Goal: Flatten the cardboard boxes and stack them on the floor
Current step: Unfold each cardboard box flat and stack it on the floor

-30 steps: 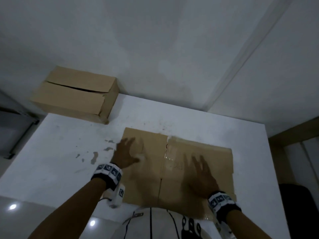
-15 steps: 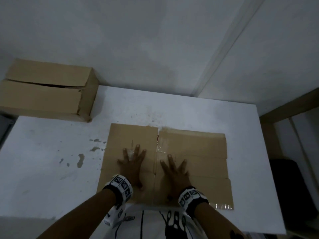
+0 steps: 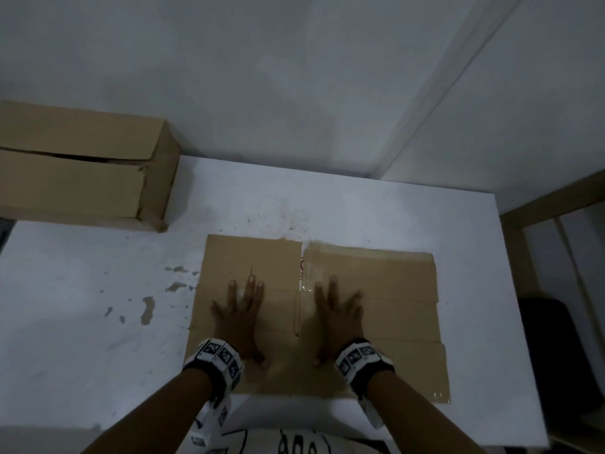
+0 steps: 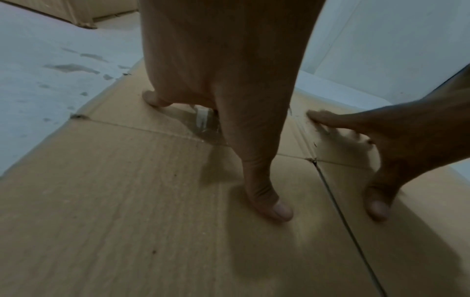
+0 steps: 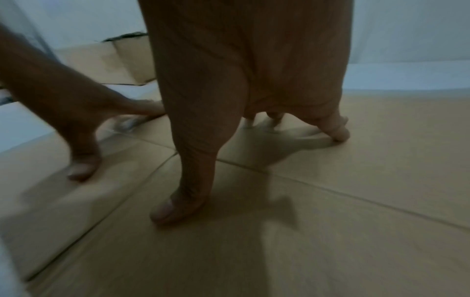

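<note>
A flattened brown cardboard box (image 3: 386, 290) lies on the white table (image 3: 82, 306), its near edge at the table's front. My left hand (image 3: 240, 309) presses flat on its left panel with straight, spread fingers. My right hand (image 3: 337, 311) presses flat just right of the centre seam. In the left wrist view the left hand (image 4: 223, 112) rests on the cardboard (image 4: 114, 211), with the right hand (image 4: 376, 152) beside it. In the right wrist view the right hand (image 5: 244, 124) lies on the cardboard (image 5: 356, 201). A second box (image 3: 82, 178), still assembled, stands at the table's far left corner.
Grey walls (image 3: 294, 77) close off the back and right of the table. Chipped spots (image 3: 147, 309) mark the tabletop left of the flattened box. A wooden frame (image 3: 540, 208) and a dark chair (image 3: 556, 348) stand to the right of the table.
Both hands slid from the outer parts of the flattened box toward its middle and now lie side by side near the centre seam. The view shifted, bringing the assembled box nearer.
</note>
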Demonstrator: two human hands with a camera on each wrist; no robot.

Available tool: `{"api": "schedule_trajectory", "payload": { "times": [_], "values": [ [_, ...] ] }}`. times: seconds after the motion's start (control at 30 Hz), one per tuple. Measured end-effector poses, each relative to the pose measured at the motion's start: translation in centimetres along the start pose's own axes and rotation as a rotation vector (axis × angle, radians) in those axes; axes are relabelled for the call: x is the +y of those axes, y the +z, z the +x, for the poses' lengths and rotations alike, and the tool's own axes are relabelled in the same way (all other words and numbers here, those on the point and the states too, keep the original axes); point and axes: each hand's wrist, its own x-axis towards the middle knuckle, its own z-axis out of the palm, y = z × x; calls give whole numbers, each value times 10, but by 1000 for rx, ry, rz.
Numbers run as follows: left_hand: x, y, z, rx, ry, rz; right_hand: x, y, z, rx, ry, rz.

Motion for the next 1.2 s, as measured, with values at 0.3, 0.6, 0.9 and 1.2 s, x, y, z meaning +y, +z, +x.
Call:
{"api": "schedule_trajectory", "payload": {
  "times": [0.3, 0.6, 0.9, 1.2],
  "values": [
    [-4, -2, 1, -23, 9, -5, 14, -18, 22, 17, -90, -11],
    [-9, -3, -4, 4, 41, -24, 73, -41, 9, 62, 250, 288],
    [-28, -23, 4, 26, -39, -69, 132, 10, -29, 105, 427, 351],
    [5, -25, -12, 78, -167, -49, 127, 11, -17, 108, 405, 314]
  ]
}}
